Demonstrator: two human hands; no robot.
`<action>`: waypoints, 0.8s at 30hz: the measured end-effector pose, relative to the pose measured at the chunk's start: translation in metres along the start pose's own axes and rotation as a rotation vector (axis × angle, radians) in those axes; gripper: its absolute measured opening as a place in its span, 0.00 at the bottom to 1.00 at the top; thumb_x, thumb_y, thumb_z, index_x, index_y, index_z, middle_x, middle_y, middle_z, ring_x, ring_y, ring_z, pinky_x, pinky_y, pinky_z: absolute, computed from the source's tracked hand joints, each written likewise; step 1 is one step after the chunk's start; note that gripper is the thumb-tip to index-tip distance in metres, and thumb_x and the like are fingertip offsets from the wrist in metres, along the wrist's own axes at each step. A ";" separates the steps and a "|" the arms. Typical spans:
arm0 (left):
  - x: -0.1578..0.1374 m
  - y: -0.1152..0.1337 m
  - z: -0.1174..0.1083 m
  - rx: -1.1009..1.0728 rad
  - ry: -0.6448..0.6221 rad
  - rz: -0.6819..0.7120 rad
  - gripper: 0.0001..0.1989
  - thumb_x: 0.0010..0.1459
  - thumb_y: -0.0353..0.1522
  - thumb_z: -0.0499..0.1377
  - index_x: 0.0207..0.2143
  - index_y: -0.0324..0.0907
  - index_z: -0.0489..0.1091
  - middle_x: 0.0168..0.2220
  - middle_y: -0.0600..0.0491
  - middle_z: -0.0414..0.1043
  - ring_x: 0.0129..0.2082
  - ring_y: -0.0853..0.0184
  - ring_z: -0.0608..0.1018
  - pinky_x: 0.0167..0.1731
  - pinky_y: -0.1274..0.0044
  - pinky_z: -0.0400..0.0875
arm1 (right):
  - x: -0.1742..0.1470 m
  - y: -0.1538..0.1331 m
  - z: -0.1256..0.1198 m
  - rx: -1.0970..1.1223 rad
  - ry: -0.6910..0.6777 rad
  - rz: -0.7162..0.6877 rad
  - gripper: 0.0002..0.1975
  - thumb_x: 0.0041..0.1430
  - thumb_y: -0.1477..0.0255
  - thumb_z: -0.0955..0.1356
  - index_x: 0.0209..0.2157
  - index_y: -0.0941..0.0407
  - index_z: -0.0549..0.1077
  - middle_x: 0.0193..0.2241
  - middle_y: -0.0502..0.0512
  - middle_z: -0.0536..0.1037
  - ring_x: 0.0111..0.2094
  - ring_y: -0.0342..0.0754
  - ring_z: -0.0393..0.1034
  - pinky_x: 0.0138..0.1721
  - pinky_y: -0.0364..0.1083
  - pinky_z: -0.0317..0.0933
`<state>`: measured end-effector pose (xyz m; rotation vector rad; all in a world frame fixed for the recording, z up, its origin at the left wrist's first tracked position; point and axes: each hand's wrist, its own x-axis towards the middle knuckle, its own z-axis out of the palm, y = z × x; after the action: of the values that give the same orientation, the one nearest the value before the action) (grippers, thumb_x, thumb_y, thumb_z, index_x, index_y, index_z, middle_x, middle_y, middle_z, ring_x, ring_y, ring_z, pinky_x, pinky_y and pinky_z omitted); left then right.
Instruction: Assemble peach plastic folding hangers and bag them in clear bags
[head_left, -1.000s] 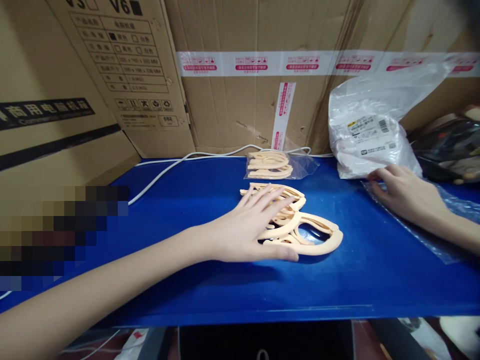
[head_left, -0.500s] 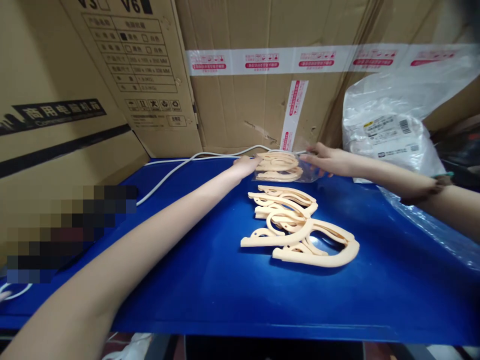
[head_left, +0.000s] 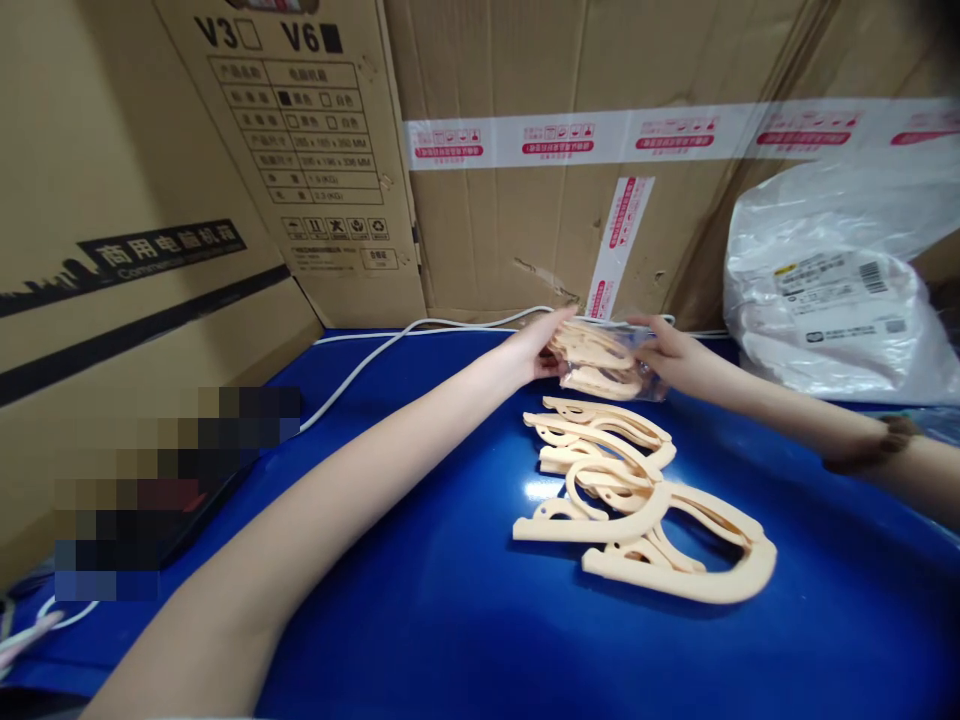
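Observation:
A clear plastic bag of beige folding hangers (head_left: 600, 350) is held between my two hands at the back of the table. My left hand (head_left: 544, 345) grips its left end, thumb on top and fingers underneath. My right hand (head_left: 664, 348) is closed on the right end of the bag, where the loose film crinkles. Nearer to me lies a pile of loose beige folding hangers (head_left: 705, 590), folded and overlapping one another. Some of the bagged hangers are hidden by the fingers and by glare on the film.
Cardboard boxes (head_left: 510, 230) wall off the back and left of the blue table (head_left: 420, 600). A white cable (head_left: 352, 375) runs along the back edge. To the right stands a white plastic package (head_left: 832, 320) with a label. A blurred-out patch (head_left: 172, 490) covers something at left.
My left hand has gone from touching the bag's edge to wrapping round its left end. The bag now looks tilted and slightly raised. The view has shifted; the loose hangers keep their arrangement.

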<state>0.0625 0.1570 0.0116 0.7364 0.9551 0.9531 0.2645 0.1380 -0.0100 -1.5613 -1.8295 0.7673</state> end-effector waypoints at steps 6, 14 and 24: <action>-0.012 -0.002 0.003 0.049 0.027 -0.021 0.15 0.65 0.35 0.59 0.51 0.38 0.69 0.49 0.46 0.72 0.44 0.62 0.77 0.42 0.66 0.76 | -0.015 -0.013 -0.006 0.062 -0.001 -0.021 0.25 0.59 0.73 0.62 0.59 0.54 0.59 0.29 0.51 0.75 0.25 0.46 0.71 0.21 0.41 0.67; -0.046 0.005 -0.016 -0.050 0.010 0.113 0.11 0.66 0.25 0.53 0.48 0.36 0.71 0.41 0.44 0.79 0.37 0.65 0.81 0.42 0.73 0.75 | -0.032 -0.019 -0.031 -0.152 0.039 -0.054 0.17 0.53 0.63 0.64 0.42 0.56 0.72 0.30 0.57 0.77 0.24 0.49 0.70 0.26 0.50 0.69; -0.084 -0.005 -0.007 -0.072 -0.096 0.069 0.17 0.64 0.28 0.58 0.55 0.37 0.70 0.42 0.42 0.80 0.36 0.62 0.82 0.43 0.69 0.75 | -0.045 -0.037 -0.043 -0.609 0.157 -0.358 0.31 0.55 0.42 0.57 0.30 0.51 0.80 0.30 0.62 0.78 0.31 0.60 0.74 0.31 0.59 0.68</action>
<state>0.0361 0.0794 0.0323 0.7515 0.8113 0.9983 0.2792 0.0905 0.0425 -1.5077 -2.2549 -0.0932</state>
